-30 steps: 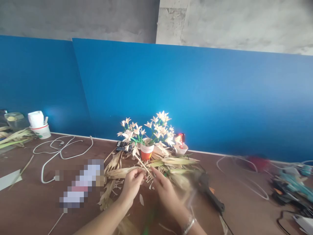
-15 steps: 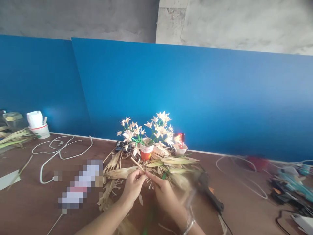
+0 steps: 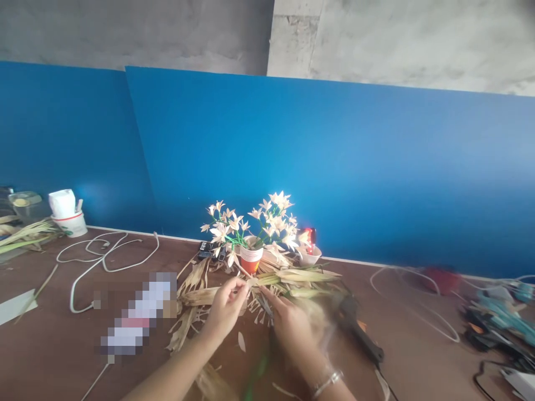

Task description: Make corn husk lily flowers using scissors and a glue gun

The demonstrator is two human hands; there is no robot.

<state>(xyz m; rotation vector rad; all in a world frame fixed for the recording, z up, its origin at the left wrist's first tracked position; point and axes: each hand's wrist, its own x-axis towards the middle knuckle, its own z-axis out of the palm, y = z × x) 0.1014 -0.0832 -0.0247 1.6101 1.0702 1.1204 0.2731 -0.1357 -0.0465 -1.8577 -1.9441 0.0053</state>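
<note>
While our left hand [image 3: 228, 306] holds a small pale piece [image 3: 251, 282] pinched between thumb and fingertips, the piece sits right at the tips of that grip and shows on its right side, toward our right hand [image 3: 290, 326]. It lies just on the near side of the red-and-white cup [image 3: 251, 260], above the worktop [image 3: 326, 362]. The left forearm comes in from the near left, fingers curled and wrist roughly straight. Our right hand reaches in from the near right with its back up and its index finger stretched forward and left, its tip near the pale piece. Beneath that finger shows a narrow greyish thing [image 3: 266, 306] (too blurred to name), and we cannot tell whether the right grip is closed on it.

A thin stick [image 3: 244, 272] slants from far left to near right, its near end at the pale piece; we cannot tell whether they are joined. The pale piece itself is too small to read a clear long axis.

White flowers [image 3: 276, 223] on green stems stand in the cup, with dried husks [image 3: 309, 275] spread around it. A black tool [image 3: 361, 331] lies to the right of our right hand.
</note>
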